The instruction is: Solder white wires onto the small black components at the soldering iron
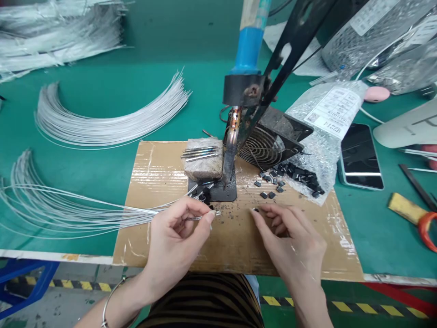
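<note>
My left hand (179,239) is closed in a pinch on a thin white wire (143,212), whose bare-looking end sticks out past the thumb. To the right, my right hand (295,241) pinches a small black connector (256,210) between thumb and forefinger. The two hands are apart, over a cardboard sheet (273,255). Between and beyond them a soldering iron (231,152) points down, clamped in a black stand. Several wires with black pieces (204,195) at their ends lie just behind my left fingers. Loose black connectors (300,176) spill from a clear bag (316,136).
A block (205,166) with solder sticks on top stands left of the iron, and a black fan (264,143) behind it. White wire bundles (112,125) lie at left. A phone (361,157) and scissors with an orange handle (425,228) are at right.
</note>
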Available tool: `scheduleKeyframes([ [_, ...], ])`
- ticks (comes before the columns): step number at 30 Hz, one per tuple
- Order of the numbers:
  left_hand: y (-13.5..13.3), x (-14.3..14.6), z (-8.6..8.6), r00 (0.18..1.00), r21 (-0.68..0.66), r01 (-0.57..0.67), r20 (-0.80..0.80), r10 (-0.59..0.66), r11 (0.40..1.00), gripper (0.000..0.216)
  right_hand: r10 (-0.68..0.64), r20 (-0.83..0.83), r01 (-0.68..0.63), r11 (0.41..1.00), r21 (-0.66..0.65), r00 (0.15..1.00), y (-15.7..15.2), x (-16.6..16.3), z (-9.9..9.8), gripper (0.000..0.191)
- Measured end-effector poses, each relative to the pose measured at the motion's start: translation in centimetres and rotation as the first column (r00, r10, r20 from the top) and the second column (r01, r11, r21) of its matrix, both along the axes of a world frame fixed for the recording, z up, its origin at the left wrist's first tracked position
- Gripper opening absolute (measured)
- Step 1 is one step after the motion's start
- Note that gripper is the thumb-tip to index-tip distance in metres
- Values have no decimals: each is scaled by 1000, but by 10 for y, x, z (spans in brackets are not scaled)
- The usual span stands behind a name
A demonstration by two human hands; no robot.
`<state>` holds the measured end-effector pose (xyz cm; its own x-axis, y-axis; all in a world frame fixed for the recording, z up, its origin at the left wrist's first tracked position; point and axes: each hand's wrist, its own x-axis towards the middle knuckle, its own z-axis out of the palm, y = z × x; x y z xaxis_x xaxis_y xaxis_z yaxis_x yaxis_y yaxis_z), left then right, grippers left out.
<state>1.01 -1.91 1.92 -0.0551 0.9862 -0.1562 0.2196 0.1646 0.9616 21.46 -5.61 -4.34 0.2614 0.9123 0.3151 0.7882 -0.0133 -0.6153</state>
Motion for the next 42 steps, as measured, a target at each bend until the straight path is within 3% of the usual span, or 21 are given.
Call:
scheduleKeyframes([
  [4, -1, -1, 1, 1000, -23, -6, 7, 6, 1000, 10, 49, 10, -49, 999, -20, 999, 1, -12, 1, 15],
  [7, -1, -1, 3, 1000, -48, -8, 10, 9, 999, 10, -53, -173, 36, 994, -99, 983, -2, -20, 9, 15],
  [10, 0, -1, 4, 1000, -63, 4, 14, -3, 998, 9, -149, -420, 93, 984, -150, 895, -4, -27, 16, 16],
  [15, 1, 0, 1, 1000, -54, 18, 21, -17, 998, 9, -83, -626, 24, 995, -101, 775, 1, -32, 24, 5],
  [24, -3, -4, -9, 999, 22, 28, 30, -29, 999, 10, -71, -740, -30, 992, -122, 669, 5, -38, 33, 12],
  [34, 0, -3, -2, 996, 23, 70, 58, -71, 997, 11, -59, -828, -59, 992, -110, 557, 8, -41, 34, 13],
  [42, 8, -2, 9, 993, -59, 81, 91, -75, 995, 10, -34, -881, -96, 991, -89, 472, 13, -49, 42, 15],
])
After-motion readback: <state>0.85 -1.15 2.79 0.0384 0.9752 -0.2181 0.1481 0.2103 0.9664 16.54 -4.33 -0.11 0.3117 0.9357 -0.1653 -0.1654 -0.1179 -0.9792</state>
